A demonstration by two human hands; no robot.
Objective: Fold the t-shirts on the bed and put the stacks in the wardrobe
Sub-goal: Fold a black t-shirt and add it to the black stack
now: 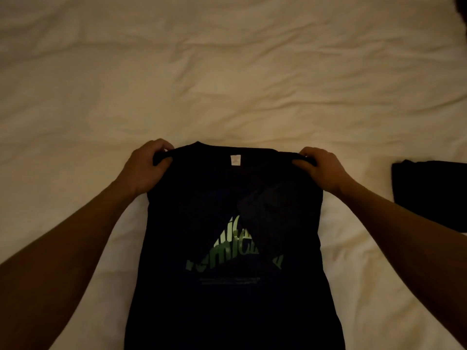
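Observation:
A dark t-shirt (pixel 219 223) with a pale green print lies lengthwise on the white bed (pixel 227 72), collar away from me, both sides folded in over the middle so that a sleeve covers part of the print. My left hand (pixel 147 168) pinches its top left corner at the shoulder. My right hand (pixel 321 168) pinches the top right corner. A small white label shows inside the collar. The shirt's lower end runs out of the frame at the bottom.
A folded dark garment (pixel 429 195) lies on the sheet at the right edge, apart from the shirt. A dark shape (pixel 461 6) sits in the top right corner. The wrinkled sheet stretches beyond the collar and to the left.

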